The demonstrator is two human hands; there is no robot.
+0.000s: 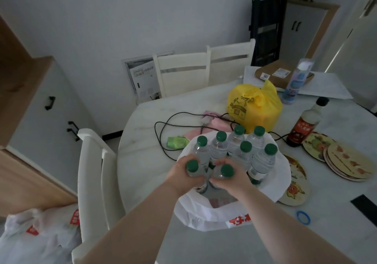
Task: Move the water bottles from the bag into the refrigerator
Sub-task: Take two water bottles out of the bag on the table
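The left hand point(180, 173) and right hand point(231, 180) each gripped a clear green-capped plastic water bottle point(192, 168) inside the white plastic bag point(204, 216) on the pale table point(142, 161); a careless lift risked toppling the six crowded neighbours point(243, 151).

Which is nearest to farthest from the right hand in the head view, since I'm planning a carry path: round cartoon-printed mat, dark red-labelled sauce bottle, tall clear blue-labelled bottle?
From the right hand:
1. Round cartoon-printed mat, just to its right, beside the white plastic bag.
2. Dark red-labelled sauce bottle, farther back, right.
3. Tall clear blue-labelled bottle, far right end.
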